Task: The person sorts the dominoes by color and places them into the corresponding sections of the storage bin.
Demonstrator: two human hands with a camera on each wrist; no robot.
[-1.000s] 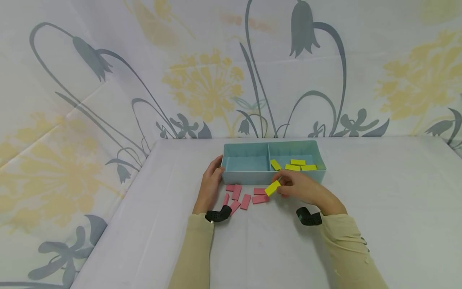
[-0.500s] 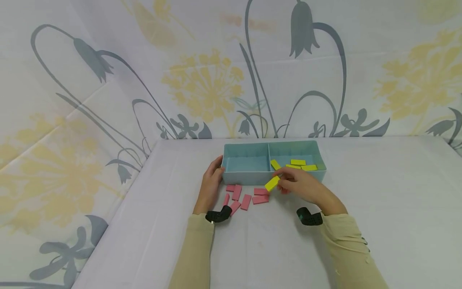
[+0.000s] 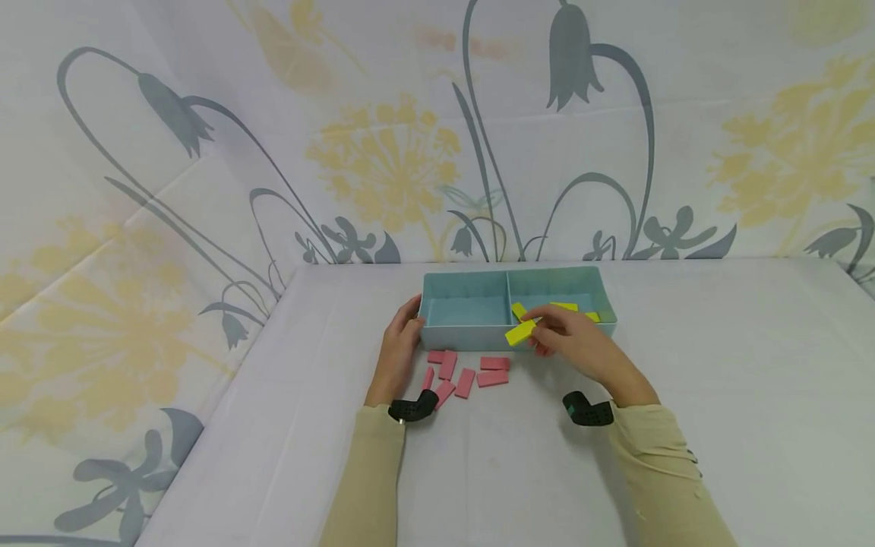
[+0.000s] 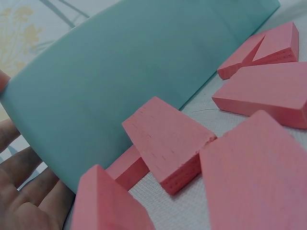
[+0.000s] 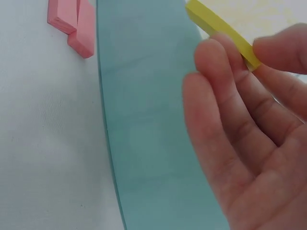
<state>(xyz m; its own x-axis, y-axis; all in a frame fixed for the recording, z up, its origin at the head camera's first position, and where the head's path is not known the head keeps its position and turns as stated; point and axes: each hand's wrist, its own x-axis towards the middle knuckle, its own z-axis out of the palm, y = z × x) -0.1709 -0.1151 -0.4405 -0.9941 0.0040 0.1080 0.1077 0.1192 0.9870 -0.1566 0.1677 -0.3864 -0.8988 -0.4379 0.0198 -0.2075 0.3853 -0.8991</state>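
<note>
A pale blue box [image 3: 458,337] with a divider stands toward the back of the table. My left hand [image 3: 399,353] holds its left end, thumb at the front corner and fingers along the side wall. Between thumb and fingertips my right hand [image 3: 582,348] pinches a yellow wooden block [image 3: 521,333], raised in front of the box near the divider. In the right wrist view this yellow block [image 5: 223,33] slants above the box wall. Several more yellow blocks [image 3: 564,306] lie in the right compartment, partly hidden by the right hand. The left compartment [image 3: 468,310] shows a bare floor.
Several pink wooden blocks [image 3: 465,383] lie on the white cloth before the box, some overlapping. The left wrist view shows one pink block [image 4: 168,143] leaning on another beside the front wall. A flower-patterned curtain [image 3: 396,152] hangs behind the table.
My right hand has lifted the yellow block away from the pink blocks, up to the box's front wall. The left hand has kept its place at the box.
</note>
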